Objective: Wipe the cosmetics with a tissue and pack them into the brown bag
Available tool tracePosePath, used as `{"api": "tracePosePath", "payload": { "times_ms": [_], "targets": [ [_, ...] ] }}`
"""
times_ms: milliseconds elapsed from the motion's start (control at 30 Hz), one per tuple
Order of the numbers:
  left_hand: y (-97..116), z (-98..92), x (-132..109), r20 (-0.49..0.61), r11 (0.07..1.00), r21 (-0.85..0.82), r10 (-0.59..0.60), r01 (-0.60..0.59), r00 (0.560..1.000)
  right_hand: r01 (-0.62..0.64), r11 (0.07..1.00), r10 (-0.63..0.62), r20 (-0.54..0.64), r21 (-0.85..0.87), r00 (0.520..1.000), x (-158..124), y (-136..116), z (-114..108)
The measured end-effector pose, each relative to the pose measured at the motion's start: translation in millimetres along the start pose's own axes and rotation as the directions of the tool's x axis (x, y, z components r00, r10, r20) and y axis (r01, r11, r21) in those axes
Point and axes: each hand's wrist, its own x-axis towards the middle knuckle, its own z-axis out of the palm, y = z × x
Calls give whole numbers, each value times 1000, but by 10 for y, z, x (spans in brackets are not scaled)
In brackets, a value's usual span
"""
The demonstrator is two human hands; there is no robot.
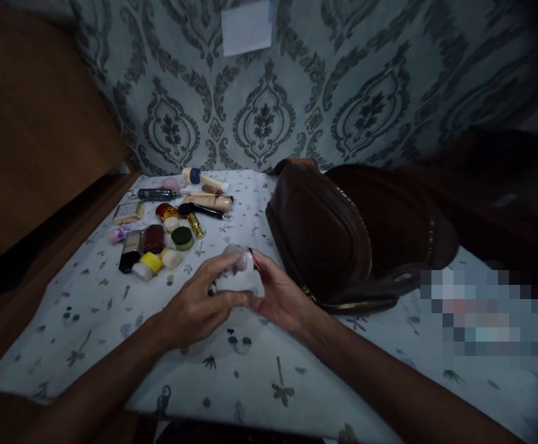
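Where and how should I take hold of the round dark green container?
Probably by its curved side wall, thumb and fingers opposed, coming from the near right. The dark green container appears to lie flat, round face up. Patterned cloth shows beside it there, while a gold tube sits close on its far right and a cream item on its near left.

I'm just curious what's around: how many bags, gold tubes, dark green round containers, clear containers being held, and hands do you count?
Brown bag: 1
Gold tube: 1
Dark green round container: 1
Held clear container: 1
Left hand and right hand: 2
Total: 6
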Motion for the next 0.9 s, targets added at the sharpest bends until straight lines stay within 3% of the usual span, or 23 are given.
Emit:
{"api": "tracePosePath", "payload": {
  "times_ms": [200, 400, 633, 900],
  "targets": [
    [36, -26, -14, -91, 999, 35, -37, 40, 995, -3, 999, 5, 75, -32, 997, -8, -28, 3],
    [-9, -24, -37, -151, 981, 51, -178, 188, 972, -62, 988, 80, 129, -139, 988, 0, -21, -20],
    [-48, -11, -48, -121, 993, 78, -77, 87, 990, -57, 979, 85, 142, -194, 986, 17, 50, -37],
    [-123, 63, -96, -95, 925, 120, -350, 359, 932, 57, 993, -45, 108, -107, 993, 35, 20, -32]
  ]
}}
